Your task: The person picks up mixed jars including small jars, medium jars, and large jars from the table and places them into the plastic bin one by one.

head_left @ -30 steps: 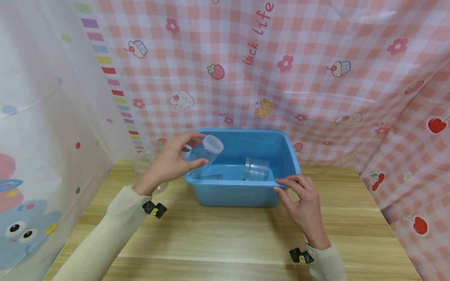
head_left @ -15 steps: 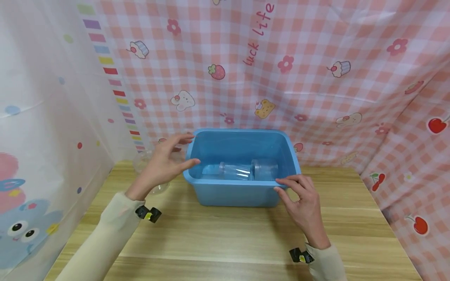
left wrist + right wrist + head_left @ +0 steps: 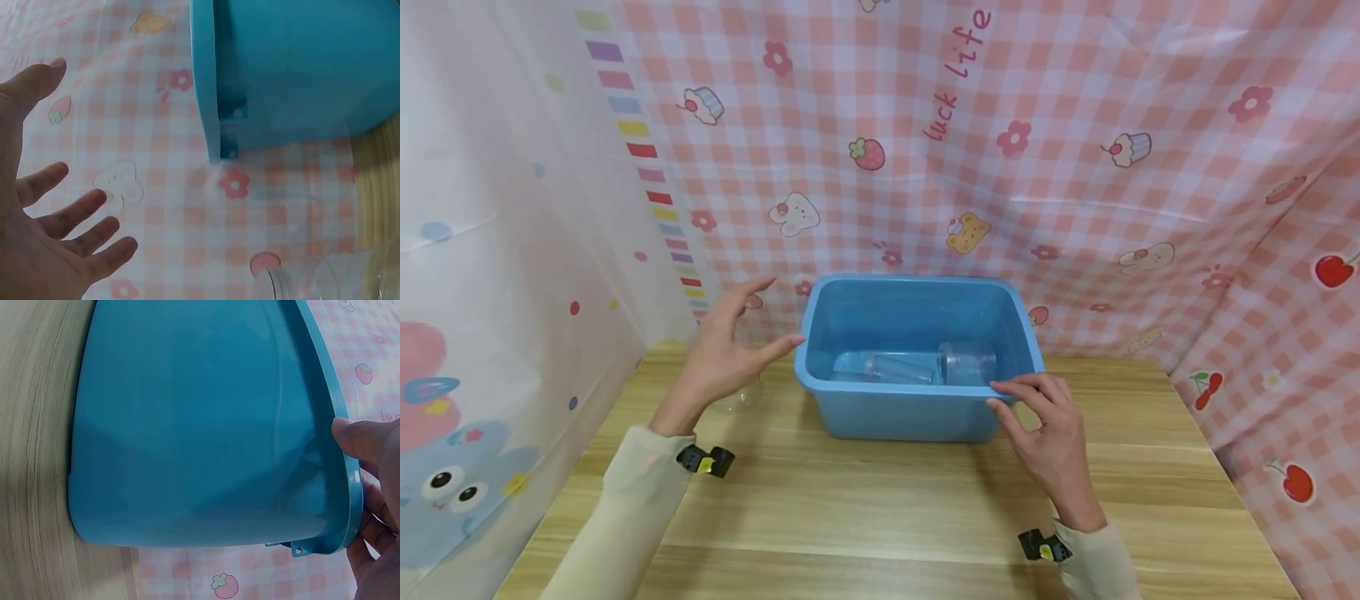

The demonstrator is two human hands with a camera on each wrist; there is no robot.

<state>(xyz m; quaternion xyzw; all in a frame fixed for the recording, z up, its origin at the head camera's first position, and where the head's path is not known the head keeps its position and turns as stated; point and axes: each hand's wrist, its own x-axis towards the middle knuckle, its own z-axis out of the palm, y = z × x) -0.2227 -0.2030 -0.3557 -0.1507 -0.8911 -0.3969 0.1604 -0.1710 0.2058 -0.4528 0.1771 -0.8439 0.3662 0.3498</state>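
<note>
A blue plastic tub (image 3: 910, 417) stands on the wooden table, and two clear plastic jars lie on their sides in it. The wider jar (image 3: 968, 364) is on the right; the narrower jar (image 3: 898, 370) lies left of it. My left hand (image 3: 722, 358) hovers just left of the tub, holding nothing, fingers and thumb spread apart. Below it on the table is another clear container (image 3: 312, 278), mostly hidden by the hand in the head view. My right hand (image 3: 1048, 433) pinches the tub's front rim near its right corner, thumb outside and fingers over the edge.
The wooden table (image 3: 880, 517) stretches in front of the tub. Behind it hangs a pink checked cloth (image 3: 880, 100), and a white printed cloth (image 3: 497, 208) hangs along the left side.
My left hand let go of a clear jar inside the tub and moved left, out past the rim. The jar now lies beside the other one. My right hand stayed on the rim.
</note>
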